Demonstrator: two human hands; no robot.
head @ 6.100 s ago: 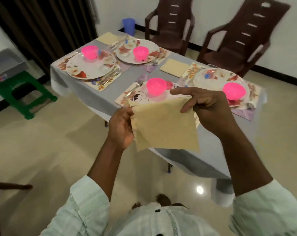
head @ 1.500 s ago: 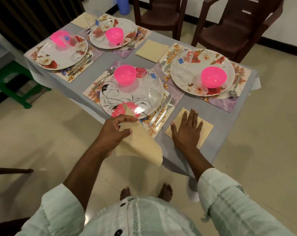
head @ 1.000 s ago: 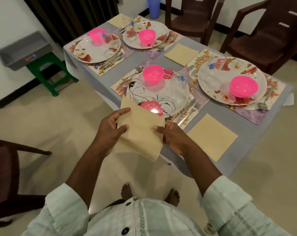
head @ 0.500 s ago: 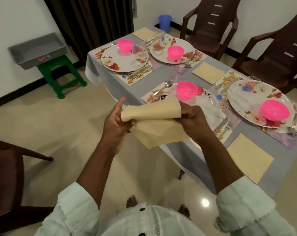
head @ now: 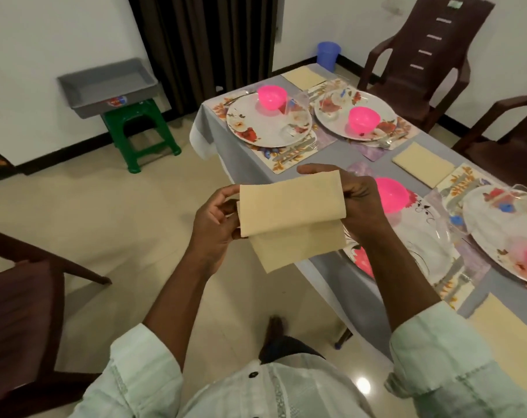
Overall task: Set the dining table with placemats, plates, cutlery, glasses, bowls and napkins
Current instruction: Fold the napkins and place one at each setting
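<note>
Both hands hold a beige napkin in the air beside the table's near left edge. My left hand pinches its left side and my right hand grips its right side. The napkin's top part lies folded over toward me. On the grey table are several floral plates with pink bowls, clear glasses and cutlery on placemats. Three more beige napkins lie flat on the cloth: one at the far corner, one mid-table, one near me at the right.
A grey tray sits on a green stool by the left wall. Brown plastic chairs stand beyond the table and at my near left. A blue cup is on the floor by the far wall. Dark curtains hang behind.
My right hand left the napkin it pressed flat on the table and joined the left on the remaining one. Together they folded it over while my view swung left along the table.
</note>
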